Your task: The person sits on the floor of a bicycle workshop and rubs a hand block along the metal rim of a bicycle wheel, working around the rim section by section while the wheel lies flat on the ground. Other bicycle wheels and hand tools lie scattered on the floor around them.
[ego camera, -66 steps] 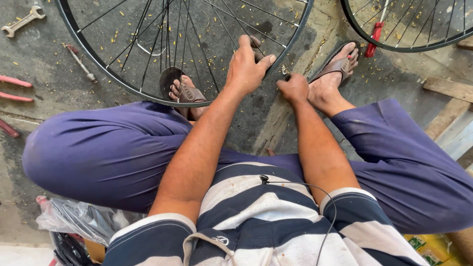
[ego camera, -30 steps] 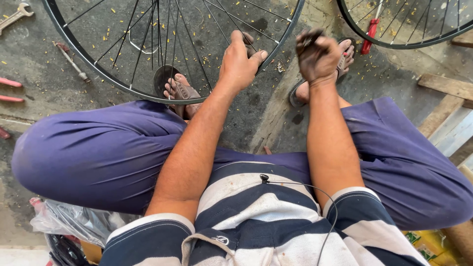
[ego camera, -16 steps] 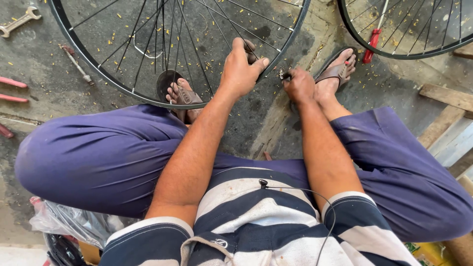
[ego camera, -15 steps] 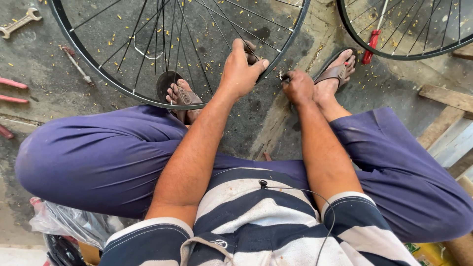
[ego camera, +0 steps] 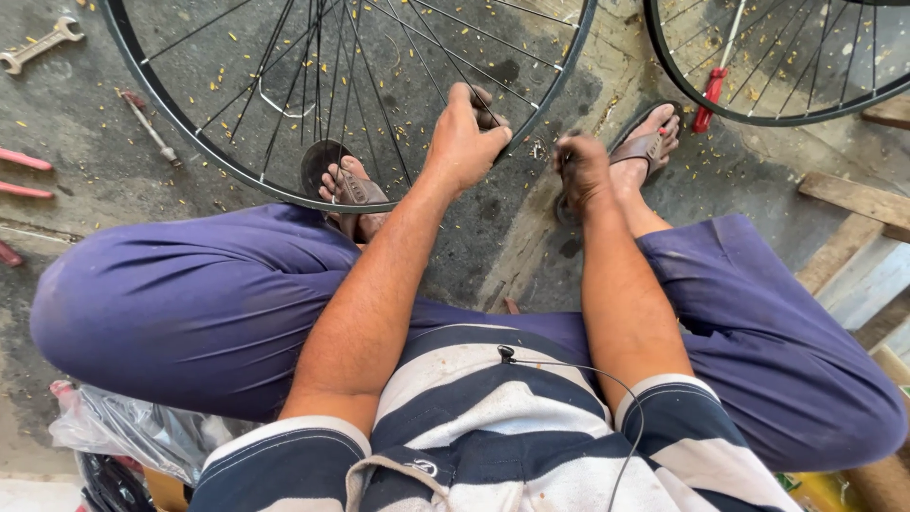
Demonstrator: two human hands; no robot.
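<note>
Left hand (ego camera: pixel 464 142): closed over the lower edge of a large black spoked bicycle wheel rim (ego camera: pixel 237 175), fingers curled around a small dark part there. Right hand (ego camera: pixel 583 171): fisted, held just beside the same rim, near the right foot in a brown sandal (ego camera: pixel 649 147); whether anything is gripped cannot be told. The rim is stood on grey concrete floor (ego camera: pixel 85 218), with the left sandalled foot (ego camera: pixel 346 185) seen behind its spokes. A second black spoked wheel (ego camera: pixel 758 114) is set at upper right, a red-handled tool (ego camera: pixel 709 100) leaning through it. A silver open-ended spanner (ego camera: pixel 38 45) and red-handled pliers (ego camera: pixel 24 175) are laid at left. Wooden planks (ego camera: pixel 858 199) are placed at right.
</note>
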